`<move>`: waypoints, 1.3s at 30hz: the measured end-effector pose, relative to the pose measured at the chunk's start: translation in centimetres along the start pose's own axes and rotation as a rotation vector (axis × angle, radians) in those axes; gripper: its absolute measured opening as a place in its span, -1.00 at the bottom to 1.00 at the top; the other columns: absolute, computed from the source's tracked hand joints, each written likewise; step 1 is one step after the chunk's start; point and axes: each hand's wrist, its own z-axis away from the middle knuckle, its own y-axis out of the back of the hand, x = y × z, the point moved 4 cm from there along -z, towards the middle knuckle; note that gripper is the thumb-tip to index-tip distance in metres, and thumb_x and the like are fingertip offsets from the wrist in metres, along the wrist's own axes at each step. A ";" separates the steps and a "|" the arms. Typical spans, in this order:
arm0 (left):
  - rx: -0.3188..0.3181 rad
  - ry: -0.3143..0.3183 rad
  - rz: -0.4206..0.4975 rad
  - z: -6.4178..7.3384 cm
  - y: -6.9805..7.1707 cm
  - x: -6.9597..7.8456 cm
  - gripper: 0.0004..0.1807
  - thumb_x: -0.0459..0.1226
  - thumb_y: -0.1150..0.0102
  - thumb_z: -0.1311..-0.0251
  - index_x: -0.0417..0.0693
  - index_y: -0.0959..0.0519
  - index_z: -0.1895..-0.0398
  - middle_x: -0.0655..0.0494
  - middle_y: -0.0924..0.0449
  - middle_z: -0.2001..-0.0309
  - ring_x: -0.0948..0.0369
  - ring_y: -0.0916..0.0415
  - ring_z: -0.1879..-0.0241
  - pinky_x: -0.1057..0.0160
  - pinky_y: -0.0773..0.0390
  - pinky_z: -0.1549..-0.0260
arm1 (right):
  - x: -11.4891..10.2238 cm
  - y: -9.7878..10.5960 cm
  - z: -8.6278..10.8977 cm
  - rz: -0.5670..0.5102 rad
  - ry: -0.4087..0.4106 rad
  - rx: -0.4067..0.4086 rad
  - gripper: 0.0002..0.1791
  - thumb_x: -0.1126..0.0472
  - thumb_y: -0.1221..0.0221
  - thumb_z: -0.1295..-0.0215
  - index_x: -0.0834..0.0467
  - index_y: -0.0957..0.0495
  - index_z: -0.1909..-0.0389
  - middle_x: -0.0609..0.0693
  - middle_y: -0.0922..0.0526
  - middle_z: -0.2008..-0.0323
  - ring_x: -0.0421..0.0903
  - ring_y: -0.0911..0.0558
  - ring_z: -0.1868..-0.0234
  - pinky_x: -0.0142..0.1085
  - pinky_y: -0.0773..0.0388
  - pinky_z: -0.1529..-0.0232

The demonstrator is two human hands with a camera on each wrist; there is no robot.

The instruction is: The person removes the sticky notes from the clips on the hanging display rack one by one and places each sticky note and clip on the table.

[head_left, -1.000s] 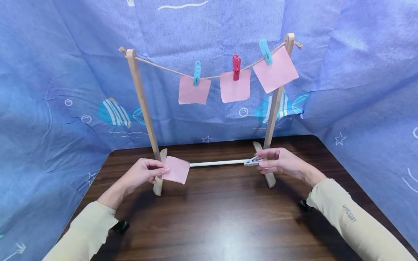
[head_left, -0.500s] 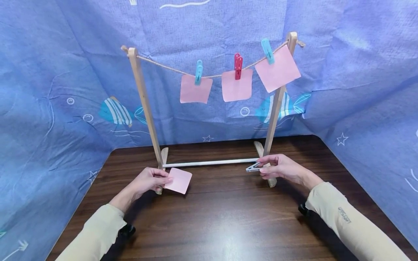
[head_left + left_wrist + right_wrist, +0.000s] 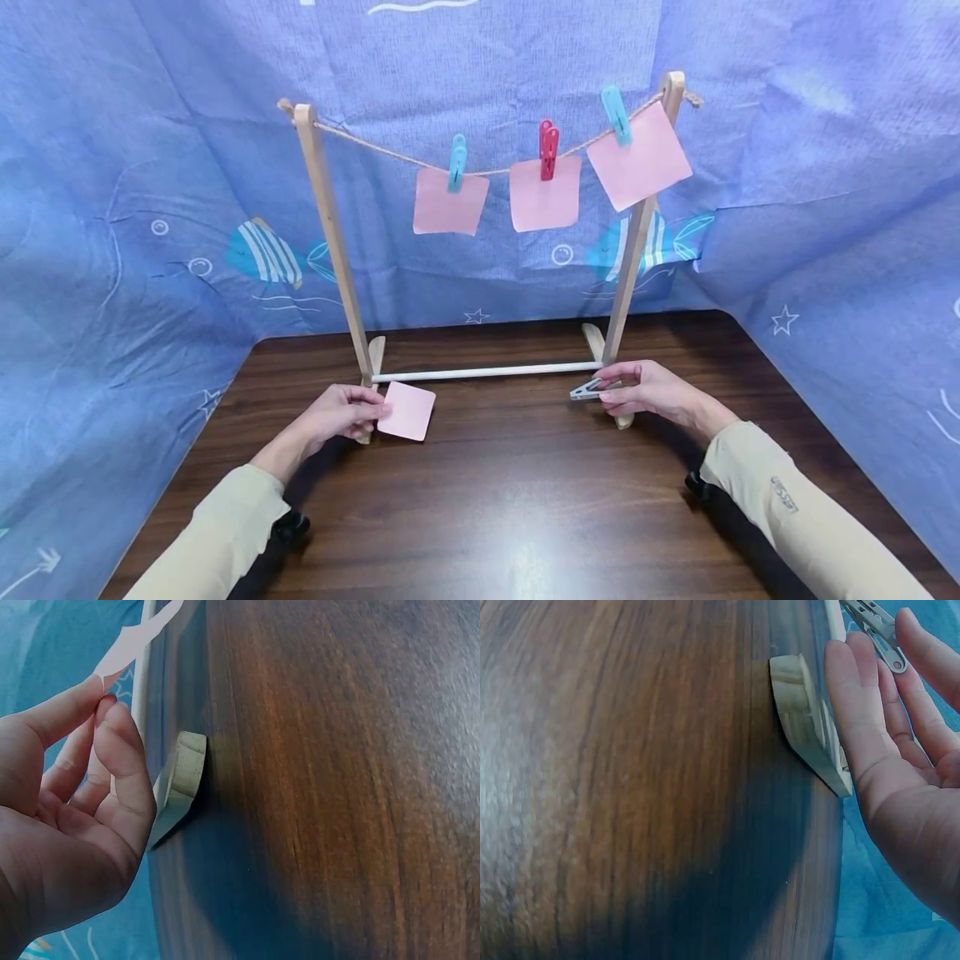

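My left hand pinches a square pink paper by its left edge, between thumb and fingers, beside the left foot of a wooden stand. In the left wrist view the pink paper is seen nearly edge-on. By the stand's right foot, my right hand holds a pale grey clothespin between thumb and fingers. The right wrist view shows the clothespin at the fingertips. Above, three pink papers hang from a rope, pinned by a blue clothespin, a red clothespin and another blue clothespin.
Two wooden posts, the left post and right post, carry the rope. A white rod joins them low down. The stand is at the back of a dark brown table, before a blue fish-patterned curtain.
Both hands have come down and nearer from the stand's base, the left with the pink paper, the right with the grey clothespin. In the last half second they have shifted only slightly.
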 end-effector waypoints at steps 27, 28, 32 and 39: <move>-0.024 0.024 -0.125 0.2 -0.2 -0.5 -0.72 -0.24 -0.37 -0.28 -0.27 -0.59 0.12 0.09 -0.60 0.48 0.26 -0.55 0.50 0.38 -0.56 0.58 | 1.0 0.1 -0.8 0.080 -0.059 -0.004 -0.39 0.41 -0.27 -0.34 0.60 -0.28 -0.30 0.10 -0.67 0.09 -0.09 -0.74 0.12 -0.24 -0.69 0.05; -0.028 0.028 -0.119 0.2 -0.2 -0.5 -0.72 -0.24 -0.38 -0.27 -0.27 -0.59 0.12 0.09 -0.60 0.48 0.26 -0.55 0.50 0.39 -0.56 0.58 | 1.1 0.1 -0.9 0.083 -0.062 -0.005 -0.39 0.42 -0.27 -0.34 0.60 -0.28 -0.30 0.10 -0.67 0.09 -0.09 -0.74 0.12 -0.25 -0.70 0.06; -0.046 0.041 -0.089 0.0 0.0 -0.7 -0.71 -0.25 -0.38 -0.27 -0.29 -0.58 0.11 0.07 -0.60 0.48 0.27 -0.56 0.52 0.39 -0.57 0.58 | 1.1 0.0 -1.1 0.090 -0.067 -0.014 -0.40 0.42 -0.29 -0.32 0.59 -0.30 -0.28 0.10 -0.67 0.09 -0.11 -0.74 0.14 -0.27 -0.70 0.10; -0.067 0.056 -0.066 -0.3 0.1 -0.8 -0.65 -0.20 -0.37 -0.29 -0.28 -0.55 0.06 0.06 -0.63 0.45 0.27 -0.59 0.53 0.40 -0.58 0.59 | 1.2 0.0 -1.1 0.097 -0.067 -0.012 -0.38 0.40 -0.30 -0.33 0.59 -0.30 -0.29 0.10 -0.67 0.10 -0.09 -0.75 0.13 -0.28 -0.70 0.10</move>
